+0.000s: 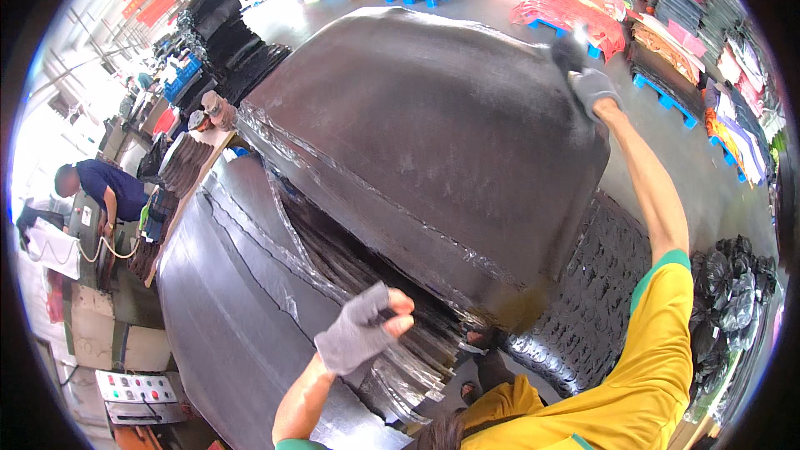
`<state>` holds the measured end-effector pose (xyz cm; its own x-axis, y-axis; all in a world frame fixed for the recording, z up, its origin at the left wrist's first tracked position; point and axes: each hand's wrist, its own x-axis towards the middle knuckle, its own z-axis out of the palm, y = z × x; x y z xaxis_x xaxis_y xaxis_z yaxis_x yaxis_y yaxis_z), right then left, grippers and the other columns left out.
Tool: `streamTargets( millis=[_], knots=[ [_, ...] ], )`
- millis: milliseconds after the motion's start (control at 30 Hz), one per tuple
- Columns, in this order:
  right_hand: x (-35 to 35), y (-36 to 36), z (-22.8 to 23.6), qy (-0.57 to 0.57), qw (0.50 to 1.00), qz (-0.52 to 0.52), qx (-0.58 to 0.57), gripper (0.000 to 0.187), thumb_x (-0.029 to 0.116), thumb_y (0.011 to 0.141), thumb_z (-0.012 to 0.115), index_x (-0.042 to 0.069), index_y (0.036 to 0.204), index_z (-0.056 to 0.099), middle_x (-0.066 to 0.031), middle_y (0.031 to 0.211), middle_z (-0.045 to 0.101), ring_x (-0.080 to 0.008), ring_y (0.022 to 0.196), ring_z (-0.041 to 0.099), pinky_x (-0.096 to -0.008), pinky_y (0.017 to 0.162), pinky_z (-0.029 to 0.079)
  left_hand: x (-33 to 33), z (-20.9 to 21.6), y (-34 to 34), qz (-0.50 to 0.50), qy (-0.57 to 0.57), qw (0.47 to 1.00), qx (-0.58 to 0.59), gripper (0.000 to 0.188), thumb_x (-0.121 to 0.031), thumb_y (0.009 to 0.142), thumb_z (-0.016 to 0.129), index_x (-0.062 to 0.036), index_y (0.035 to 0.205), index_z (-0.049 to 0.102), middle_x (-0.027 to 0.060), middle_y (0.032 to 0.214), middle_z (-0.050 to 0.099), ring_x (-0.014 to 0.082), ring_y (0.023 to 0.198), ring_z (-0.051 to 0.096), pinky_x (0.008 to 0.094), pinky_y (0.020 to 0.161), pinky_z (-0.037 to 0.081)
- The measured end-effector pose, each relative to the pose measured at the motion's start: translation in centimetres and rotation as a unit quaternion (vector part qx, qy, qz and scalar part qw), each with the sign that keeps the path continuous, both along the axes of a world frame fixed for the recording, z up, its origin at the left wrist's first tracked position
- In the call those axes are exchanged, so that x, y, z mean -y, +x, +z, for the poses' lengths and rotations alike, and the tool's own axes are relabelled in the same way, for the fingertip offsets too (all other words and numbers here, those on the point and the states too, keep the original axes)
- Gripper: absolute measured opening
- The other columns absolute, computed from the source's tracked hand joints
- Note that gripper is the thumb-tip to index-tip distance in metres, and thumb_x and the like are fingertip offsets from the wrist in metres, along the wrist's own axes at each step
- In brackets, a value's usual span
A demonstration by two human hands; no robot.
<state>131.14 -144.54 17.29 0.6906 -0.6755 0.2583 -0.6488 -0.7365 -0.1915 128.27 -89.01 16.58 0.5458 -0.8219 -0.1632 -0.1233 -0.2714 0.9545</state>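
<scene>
Left hand (360, 331) near, right hand (596, 92) far, black sheet (433, 142) between.
The left fingers (401, 303) curl loosely over black layers (410, 377), nothing seen in them; the sheet spreads beyond their tips; by its far right edge the right fingers (577, 85) bend beside a dark blur (568, 55), and from here I cannot tell their grip; past them, coloured piles (665, 50) sit on blue pallets (667, 103).

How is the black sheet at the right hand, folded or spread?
Spread: the black sheet shows one broad surface; its underside is hidden.
</scene>
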Motion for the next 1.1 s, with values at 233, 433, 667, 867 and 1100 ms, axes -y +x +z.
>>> streamTargets(
  millis=[233,433,667,867,1100],
  knots=[
    [-21.3,3.1,-0.5,-0.212,0.875,0.434,-0.036,0.026,0.024,0.092,0.054,0.003,0.077,0.062,-0.0165,0.066,0.063,-0.0342,0.062,0.068,-0.0443,0.057,0.056,12.8,2.3,11.3,0.252,-0.118,0.959,0.047,0.085,-0.064,0.093,0.051,0.0026,0.144,0.034,0.0209,0.127,0.056,0.0211,0.098,0.064,0.0334,0.083,0.050],
    [-22.8,2.2,-2.3,-0.229,0.854,0.451,-0.124,0.031,0.014,0.065,0.073,-0.003,0.088,0.060,-0.0150,0.075,0.065,-0.0277,0.063,0.069,-0.0416,0.050,0.055,19.9,1.8,16.5,0.360,-0.015,0.931,0.062,0.059,-0.033,0.080,0.076,0.0054,0.117,0.050,0.0183,0.099,0.065,0.0254,0.079,0.068,0.0352,0.070,0.054],
    [-24.7,0.5,-2.8,-0.301,0.818,0.490,-0.032,0.020,0.023,0.083,0.062,0.003,0.082,0.061,-0.0115,0.074,0.064,-0.0287,0.061,0.067,-0.0414,0.047,0.053,13.4,0.2,12.1,0.322,-0.054,0.945,0.010,0.023,-0.014,0.094,0.063,0.0022,0.108,0.053,0.0131,0.082,0.063,0.0168,0.053,0.058,0.0282,0.038,0.042],
    [-26.3,-5.3,-1.1,-0.263,0.801,0.538,0.005,0.015,0.016,0.077,0.062,0.004,0.085,0.059,-0.0104,0.079,0.063,-0.0257,0.072,0.068,-0.0358,0.057,0.056,9.5,1.0,2.4,0.358,-0.158,0.920,-0.009,0.020,-0.010,0.097,0.060,0.0029,0.110,0.055,0.0055,0.066,0.059,0.0123,0.047,0.056,0.0265,0.038,0.046],
    [-28.1,-13.6,-0.2,-0.294,0.652,0.696,0.061,0.014,0.016,0.072,0.067,0.007,0.081,0.061,-0.0064,0.077,0.056,-0.0224,0.074,0.061,-0.0298,0.055,0.052,4.4,-0.2,-14.3,0.464,0.057,0.878,-0.097,0.019,-0.018,0.100,0.055,0.0004,0.100,0.058,0.0019,0.055,0.053,0.0125,0.047,0.057,0.0277,0.045,0.045]
  ],
)
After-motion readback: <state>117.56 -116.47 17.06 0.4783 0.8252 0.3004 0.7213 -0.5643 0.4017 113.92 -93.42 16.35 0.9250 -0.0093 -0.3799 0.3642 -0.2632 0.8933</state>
